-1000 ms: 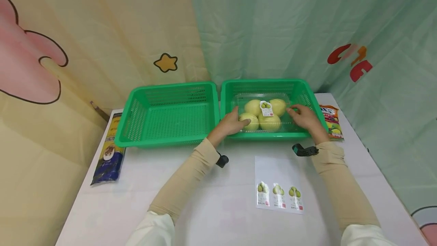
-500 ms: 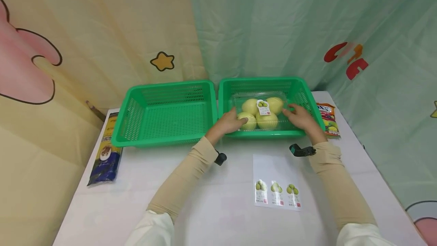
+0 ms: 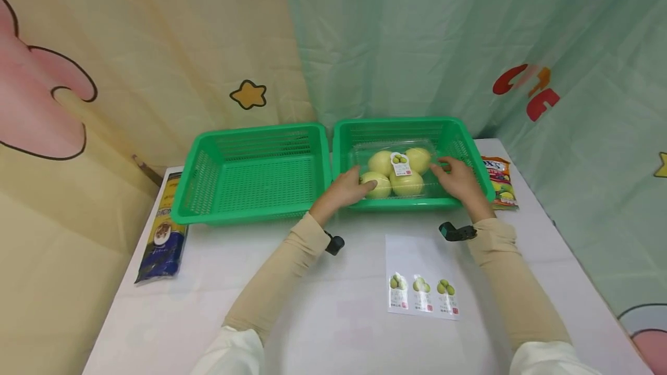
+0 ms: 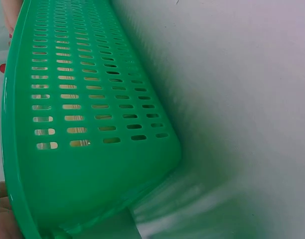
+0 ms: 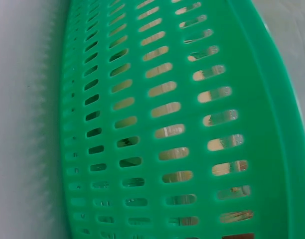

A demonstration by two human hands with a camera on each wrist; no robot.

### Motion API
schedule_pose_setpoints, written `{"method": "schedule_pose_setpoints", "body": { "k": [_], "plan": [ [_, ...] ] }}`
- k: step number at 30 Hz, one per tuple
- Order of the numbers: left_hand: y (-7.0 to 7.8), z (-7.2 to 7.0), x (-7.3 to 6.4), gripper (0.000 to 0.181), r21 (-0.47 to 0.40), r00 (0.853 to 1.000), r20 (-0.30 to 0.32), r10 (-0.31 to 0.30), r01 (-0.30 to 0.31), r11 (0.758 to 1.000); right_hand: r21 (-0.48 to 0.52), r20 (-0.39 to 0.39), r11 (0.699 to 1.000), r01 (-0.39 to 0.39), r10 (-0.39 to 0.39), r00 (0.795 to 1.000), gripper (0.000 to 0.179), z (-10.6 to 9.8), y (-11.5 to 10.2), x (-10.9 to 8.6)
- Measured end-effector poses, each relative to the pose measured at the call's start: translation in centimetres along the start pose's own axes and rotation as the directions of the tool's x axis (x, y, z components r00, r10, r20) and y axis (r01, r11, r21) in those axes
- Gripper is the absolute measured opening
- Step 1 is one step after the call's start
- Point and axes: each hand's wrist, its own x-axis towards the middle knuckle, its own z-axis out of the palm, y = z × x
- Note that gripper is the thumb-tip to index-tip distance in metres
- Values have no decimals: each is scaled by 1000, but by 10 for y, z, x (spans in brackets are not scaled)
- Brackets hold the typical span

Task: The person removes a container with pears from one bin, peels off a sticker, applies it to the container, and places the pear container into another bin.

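A clear plastic box (image 3: 430,188) of large, pale yellow-green fruits (image 3: 407,183) lies inside the right green basket (image 3: 403,204). A white label (image 3: 401,164) printed with green fruits sits on its lid. My left hand (image 3: 346,189) grips the box's left end, thumb over the lid above the front left fruit. At the opposite end my right hand (image 3: 457,178) holds the box with thumb and fingertips. Basket wall (image 4: 92,169) fills much of the left wrist view, with my left fingers (image 4: 4,221) at the lower left edge. Fruit shows through the slots in the right wrist view.
Another green basket (image 3: 268,184) stands close on the left. A sheet (image 3: 422,256) with 3 fruit stickers lies in front of the right basket. A blue and yellow packet (image 3: 162,233) is at far left, and a colourful snack bag (image 3: 501,183) at right.
The head view has shifted slightly. Both hands stay at the ends of the fruit box, which keeps nearly the same place in the basket.
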Motion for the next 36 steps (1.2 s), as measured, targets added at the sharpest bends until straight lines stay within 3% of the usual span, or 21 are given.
{"method": "schedule_pose_setpoints", "body": {
  "k": [7,13,21,30,33,36],
  "plan": [
    [-4,2,-4,68,-22,999,-48,14,-15,1000,-38,-130,998,57,-61,990,55,7,-2,2],
    [-6,2,-1,67,-31,998,-62,8,-10,999,-24,-165,997,77,-80,983,54,10,3,5],
    [-6,7,-4,66,-49,999,-36,24,-25,998,-16,-177,997,70,-71,982,56,11,10,-1],
    [-3,5,-6,66,-92,999,-21,49,-51,994,-24,-209,999,47,-51,977,54,2,1,-8],
    [-4,2,-7,66,-119,998,-38,56,-60,991,-27,-216,997,69,-73,974,54,0,-2,-8],
    [-6,-1,-12,66,-168,994,-69,85,-95,981,-29,-261,993,112,-116,958,51,-1,-5,-7]
  ]
}}
